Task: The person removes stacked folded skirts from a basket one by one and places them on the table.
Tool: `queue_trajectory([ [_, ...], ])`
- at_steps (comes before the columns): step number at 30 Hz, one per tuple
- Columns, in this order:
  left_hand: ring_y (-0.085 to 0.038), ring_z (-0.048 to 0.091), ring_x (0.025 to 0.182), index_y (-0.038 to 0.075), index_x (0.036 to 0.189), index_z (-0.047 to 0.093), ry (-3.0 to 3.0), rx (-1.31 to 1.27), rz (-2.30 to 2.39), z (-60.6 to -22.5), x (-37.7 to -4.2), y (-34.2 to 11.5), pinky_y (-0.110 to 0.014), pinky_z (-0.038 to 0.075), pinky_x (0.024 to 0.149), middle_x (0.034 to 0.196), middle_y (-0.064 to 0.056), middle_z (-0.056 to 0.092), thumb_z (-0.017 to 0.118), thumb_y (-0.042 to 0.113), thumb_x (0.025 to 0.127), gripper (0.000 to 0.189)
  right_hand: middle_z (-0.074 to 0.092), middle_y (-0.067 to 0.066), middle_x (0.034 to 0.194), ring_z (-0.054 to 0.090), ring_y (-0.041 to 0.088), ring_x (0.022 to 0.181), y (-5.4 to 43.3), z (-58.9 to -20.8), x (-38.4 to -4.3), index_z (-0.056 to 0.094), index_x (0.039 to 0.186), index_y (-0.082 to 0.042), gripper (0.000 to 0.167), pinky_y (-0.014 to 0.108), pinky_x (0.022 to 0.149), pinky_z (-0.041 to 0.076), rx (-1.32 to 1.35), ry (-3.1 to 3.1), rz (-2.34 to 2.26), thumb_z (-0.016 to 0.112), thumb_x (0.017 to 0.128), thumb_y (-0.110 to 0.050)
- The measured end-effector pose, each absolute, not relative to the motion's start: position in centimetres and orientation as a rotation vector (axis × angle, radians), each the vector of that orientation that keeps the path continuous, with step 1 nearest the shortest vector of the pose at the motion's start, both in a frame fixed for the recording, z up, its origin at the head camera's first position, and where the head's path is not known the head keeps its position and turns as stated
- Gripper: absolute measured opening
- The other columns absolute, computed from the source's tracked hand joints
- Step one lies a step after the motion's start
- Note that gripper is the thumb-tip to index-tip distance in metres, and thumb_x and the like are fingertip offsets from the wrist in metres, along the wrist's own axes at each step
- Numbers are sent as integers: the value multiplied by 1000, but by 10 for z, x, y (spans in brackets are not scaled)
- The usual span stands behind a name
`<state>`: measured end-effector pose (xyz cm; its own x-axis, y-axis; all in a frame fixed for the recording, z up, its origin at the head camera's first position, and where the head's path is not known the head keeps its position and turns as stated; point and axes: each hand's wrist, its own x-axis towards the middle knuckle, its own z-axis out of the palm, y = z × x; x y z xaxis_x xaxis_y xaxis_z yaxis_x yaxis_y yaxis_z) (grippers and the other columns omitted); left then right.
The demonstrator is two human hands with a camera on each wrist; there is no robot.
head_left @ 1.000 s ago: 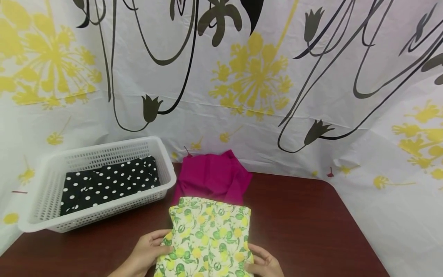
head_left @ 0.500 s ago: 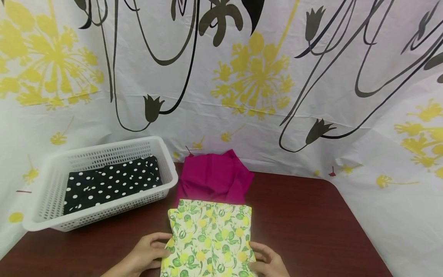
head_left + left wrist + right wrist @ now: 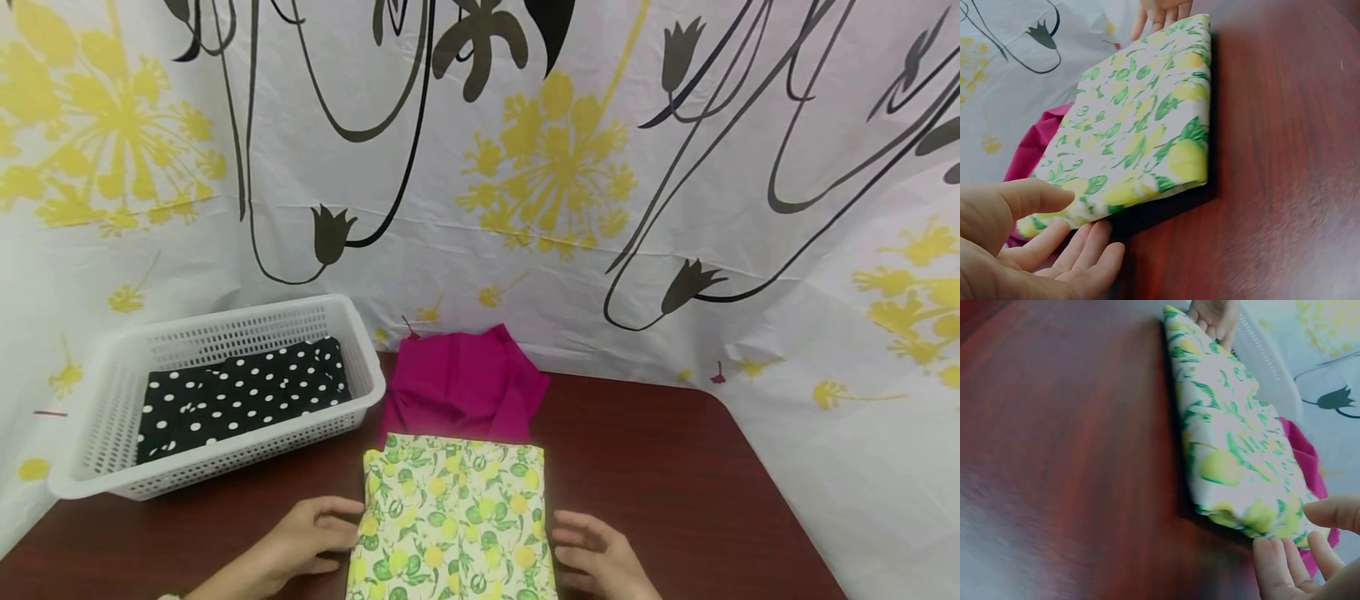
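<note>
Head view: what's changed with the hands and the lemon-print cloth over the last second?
The right hand has let go of the lemon-print cloth and moved right, off its edge. The left hand has loosened and slid left, thumb off the top; whether it still touches is unclear. The magenta cloth, white basket and polka-dot cloth stayed put.

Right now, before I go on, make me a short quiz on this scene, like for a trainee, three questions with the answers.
1. What pattern does the cloth in the white basket have?
2. True or false: in the head view, the magenta cloth shows beyond the far edge of the lemon-print cloth.
3. What lies between the left hand and the right hand? A: the white basket. B: the lemon-print cloth. C: the magenta cloth.

Key: 1: white dots on black. 2: true. 3: B.
</note>
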<state>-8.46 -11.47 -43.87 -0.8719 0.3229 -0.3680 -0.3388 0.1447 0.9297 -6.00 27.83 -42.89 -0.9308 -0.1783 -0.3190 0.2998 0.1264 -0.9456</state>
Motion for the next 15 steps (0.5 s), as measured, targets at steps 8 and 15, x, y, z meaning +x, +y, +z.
queue_trajectory([
  [8, -25, 61, 90, -10, 124, 46, 2010, -28, 1777, -420, -85, -130, -47, 51, 75, 99, -12, 64, 65, 11, 83, 50, 56, 17, 119, 54, 31, 107, 270, -398, -76, 46, 131, 1, 52, 44, 81, 49, 93, 2114, -1875, 64, 86, -16],
  [15, -29, 61, 93, -11, 125, 44, 2031, 53, 1820, -405, -82, -145, -48, 50, 78, 102, -16, 63, 63, 13, 85, 50, 58, 15, 113, 56, 26, 102, 254, -381, -91, 47, 129, 2, 50, 43, 82, 49, -9, 2129, -1860, 64, 86, -16],
])
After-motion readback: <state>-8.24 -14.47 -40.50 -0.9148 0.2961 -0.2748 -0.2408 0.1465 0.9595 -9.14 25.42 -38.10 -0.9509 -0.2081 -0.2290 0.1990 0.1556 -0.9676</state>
